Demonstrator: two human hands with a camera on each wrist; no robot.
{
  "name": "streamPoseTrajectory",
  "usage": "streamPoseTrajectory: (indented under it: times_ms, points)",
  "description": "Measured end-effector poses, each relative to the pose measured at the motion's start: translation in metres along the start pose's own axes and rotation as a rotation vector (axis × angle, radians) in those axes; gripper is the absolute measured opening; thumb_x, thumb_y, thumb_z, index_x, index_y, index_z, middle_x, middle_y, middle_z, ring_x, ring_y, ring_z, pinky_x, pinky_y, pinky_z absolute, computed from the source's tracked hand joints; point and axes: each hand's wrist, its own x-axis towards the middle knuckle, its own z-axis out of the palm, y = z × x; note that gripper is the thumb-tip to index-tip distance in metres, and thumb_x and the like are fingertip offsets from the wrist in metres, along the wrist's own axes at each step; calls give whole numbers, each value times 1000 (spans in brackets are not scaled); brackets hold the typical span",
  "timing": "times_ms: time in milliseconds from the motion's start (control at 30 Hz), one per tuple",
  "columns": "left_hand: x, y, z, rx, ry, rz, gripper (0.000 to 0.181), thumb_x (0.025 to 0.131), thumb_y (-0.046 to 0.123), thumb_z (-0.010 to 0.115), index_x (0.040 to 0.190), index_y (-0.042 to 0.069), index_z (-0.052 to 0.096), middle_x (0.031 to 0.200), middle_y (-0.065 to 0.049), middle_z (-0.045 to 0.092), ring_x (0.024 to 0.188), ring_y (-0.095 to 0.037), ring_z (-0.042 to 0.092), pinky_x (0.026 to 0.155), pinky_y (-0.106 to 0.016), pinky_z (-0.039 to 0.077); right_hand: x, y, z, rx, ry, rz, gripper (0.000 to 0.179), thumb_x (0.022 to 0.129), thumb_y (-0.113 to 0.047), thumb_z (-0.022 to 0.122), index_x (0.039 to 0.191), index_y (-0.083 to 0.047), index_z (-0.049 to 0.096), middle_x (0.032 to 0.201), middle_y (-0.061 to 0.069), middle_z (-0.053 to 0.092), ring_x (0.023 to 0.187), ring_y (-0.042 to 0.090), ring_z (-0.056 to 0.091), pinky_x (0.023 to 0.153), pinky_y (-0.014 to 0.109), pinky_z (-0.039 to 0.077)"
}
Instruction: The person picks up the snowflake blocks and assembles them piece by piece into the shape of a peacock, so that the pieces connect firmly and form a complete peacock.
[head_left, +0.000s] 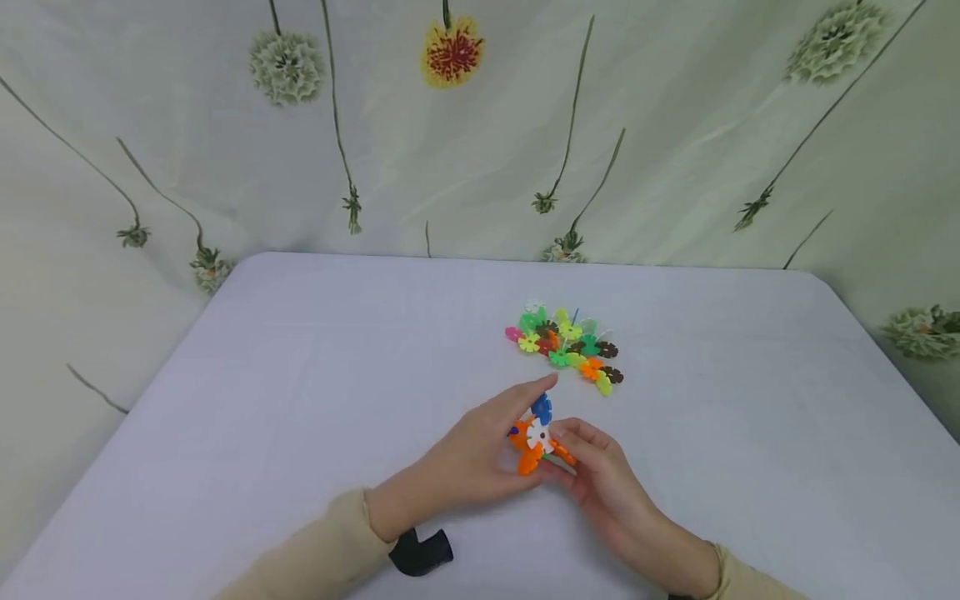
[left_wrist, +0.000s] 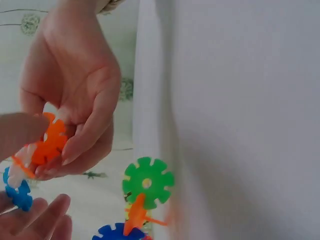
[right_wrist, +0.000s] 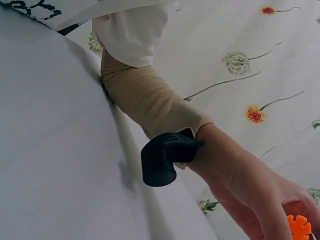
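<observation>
A small cluster of joined notched plastic discs (head_left: 538,435), in orange, white and blue, is between the two hands above the table. My right hand (head_left: 611,492) pinches an orange disc (left_wrist: 50,145) of this cluster between thumb and fingers. My left hand (head_left: 468,450) curves round the cluster from the other side, thumb below and index finger reaching past the blue disc (head_left: 542,407). In the left wrist view, the white disc (left_wrist: 17,172) lies between the orange and blue ones, partly covered by fingers. The left hand's exact contact points are partly hidden.
A loose pile of multicoloured notched discs (head_left: 562,340) lies farther back on the white table (head_left: 337,350). A black camera mount (head_left: 422,553) sits at the left wrist. Behind the table hangs a flower-printed cloth (head_left: 480,142).
</observation>
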Motion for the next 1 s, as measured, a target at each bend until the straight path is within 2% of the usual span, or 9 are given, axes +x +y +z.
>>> streamPoseTrajectory:
  times_ms: [167, 500, 567, 667, 733, 800, 900, 967, 1000]
  points:
    - [-1, 0, 10, 50, 107, 16, 73, 80, 15, 75, 142, 9, 37, 138, -4, 45, 121, -14, 46, 95, -27, 39, 1, 4, 3, -8, 64, -16, 10, 93, -11, 54, 91, -5, 62, 93, 3, 59, 92, 20, 53, 82, 30, 47]
    - [-1, -7, 3, 7, 75, 61, 65, 82, 17, 73, 139, 8, 42, 124, -4, 56, 104, -11, 55, 91, -24, 43, 0, 4, 2, -15, -4, -35, 10, 93, -9, 55, 92, -3, 63, 94, 4, 57, 90, 19, 54, 83, 29, 48]
    - [1, -8, -1, -8, 38, 43, 68, 82, 21, 74, 140, 12, 40, 129, -1, 53, 110, -10, 51, 94, -26, 41, 1, 2, 1, -35, -35, -36, 9, 94, -10, 55, 94, -4, 63, 95, 4, 57, 90, 18, 54, 83, 28, 48]
    - [7, -15, -17, -41, -114, -17, 86, 79, 29, 77, 148, 20, 26, 144, 4, 37, 125, -8, 37, 101, -33, 34, 3, -2, -2, -46, -64, -50, 8, 94, -12, 56, 93, -6, 61, 94, 3, 57, 90, 18, 55, 83, 30, 49]
    - [15, -29, -35, -114, -204, -69, 91, 79, 31, 76, 149, 25, 19, 149, 4, 28, 132, -10, 28, 104, -39, 29, 6, -5, -5, -30, -70, -65, 7, 94, -12, 56, 91, -8, 60, 92, 3, 56, 89, 18, 55, 83, 32, 49]
    - [32, -50, -53, -211, -204, -122, 85, 82, 26, 74, 149, 22, 22, 148, 0, 30, 131, -15, 32, 103, -43, 31, 8, -8, -8, -11, -71, -79, 7, 94, -14, 56, 90, -9, 59, 92, 3, 55, 88, 19, 56, 83, 34, 49]
    - [67, -93, -68, -286, -35, -209, 56, 89, 16, 65, 140, 15, 42, 134, -8, 49, 118, -19, 48, 96, -39, 40, 11, -9, -9, -2, -95, -60, 8, 95, -15, 53, 90, -10, 57, 89, 2, 52, 87, 18, 55, 82, 34, 49]
    - [94, -119, -66, -246, 45, -286, 44, 91, 15, 63, 133, 11, 51, 126, -9, 55, 112, -20, 52, 92, -33, 43, 12, -8, -9, -10, -122, -24, 8, 96, -17, 52, 92, -11, 56, 89, 1, 51, 87, 17, 55, 82, 33, 50]
    - [107, -130, -63, -204, 57, -334, 41, 91, 15, 62, 131, 10, 53, 124, -8, 56, 110, -20, 53, 91, -32, 43, 12, -7, -8, -11, -132, -5, 8, 96, -17, 51, 92, -11, 55, 89, 1, 51, 88, 16, 54, 81, 33, 50]
